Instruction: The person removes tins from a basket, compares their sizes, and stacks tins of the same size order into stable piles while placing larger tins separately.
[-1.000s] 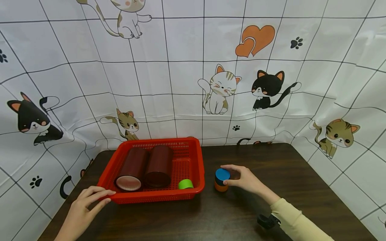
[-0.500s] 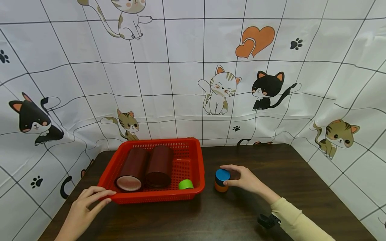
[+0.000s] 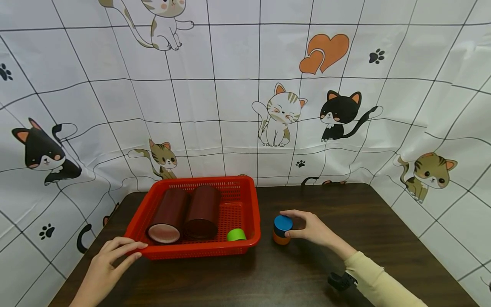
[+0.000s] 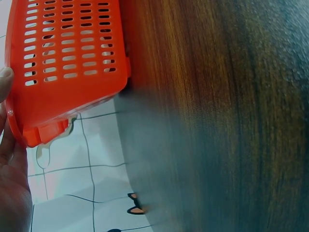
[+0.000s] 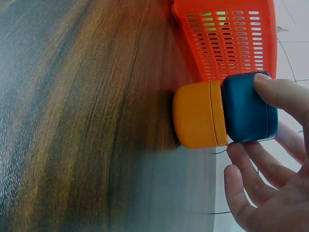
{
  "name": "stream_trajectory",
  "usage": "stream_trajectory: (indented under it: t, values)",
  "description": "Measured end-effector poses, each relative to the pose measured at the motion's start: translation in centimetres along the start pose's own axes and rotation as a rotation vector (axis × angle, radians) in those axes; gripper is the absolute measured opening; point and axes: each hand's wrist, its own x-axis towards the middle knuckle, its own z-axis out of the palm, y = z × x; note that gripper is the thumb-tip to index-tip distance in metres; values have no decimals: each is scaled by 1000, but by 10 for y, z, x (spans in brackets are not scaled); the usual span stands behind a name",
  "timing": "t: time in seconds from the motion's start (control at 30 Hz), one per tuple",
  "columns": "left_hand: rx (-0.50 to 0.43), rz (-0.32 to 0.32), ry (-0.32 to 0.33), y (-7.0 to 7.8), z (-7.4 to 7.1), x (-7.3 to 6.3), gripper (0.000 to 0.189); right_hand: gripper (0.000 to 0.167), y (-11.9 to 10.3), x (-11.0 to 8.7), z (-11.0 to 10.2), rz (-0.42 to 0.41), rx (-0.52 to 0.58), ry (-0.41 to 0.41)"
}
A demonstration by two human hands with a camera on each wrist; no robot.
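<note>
A small blue lidded jar stands on top of a similar orange jar on the dark table, right of the red basket. My right hand holds the blue jar between thumb and fingers; in the right wrist view the thumb lies on its near side and fingers reach round behind. At the basket's front left corner my left hand grips the rim, thumb on one side and fingers on the other in the left wrist view. Inside the basket lie two dark brown cylinders and a small green jar.
The brown cylinders lie side by side in the basket's left and middle. Dark wood-grain table surrounds the basket and jars. A white cat-patterned curtain hangs behind and along both sides.
</note>
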Motion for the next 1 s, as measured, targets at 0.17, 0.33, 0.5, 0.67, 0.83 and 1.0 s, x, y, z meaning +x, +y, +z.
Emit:
stream_trajectory:
  t: [0.17, 0.33, 0.5, 0.67, 0.83, 1.0]
  values:
    - [-11, 7, 8, -1, 1, 0, 39, 61, -1, 1, -1, -6, 0, -11]
    - [-17, 31, 28, 0, 1, 1, 40, 70, -4, 2, -4, 1, 7, -29]
    - [-10, 25, 25, -1, 1, 1, 42, 72, -9, 6, -10, 4, -19, -21]
    - [-5, 5, 11, -1, 1, -1, 42, 71, -16, 12, -15, -16, -15, -37]
    - [-1, 9, 18, 0, 1, -1, 43, 72, -28, 22, -21, -51, -32, -50]
    - [-5, 2, 16, 0, 1, 0, 42, 70, -46, 40, -28, -62, -88, -45]
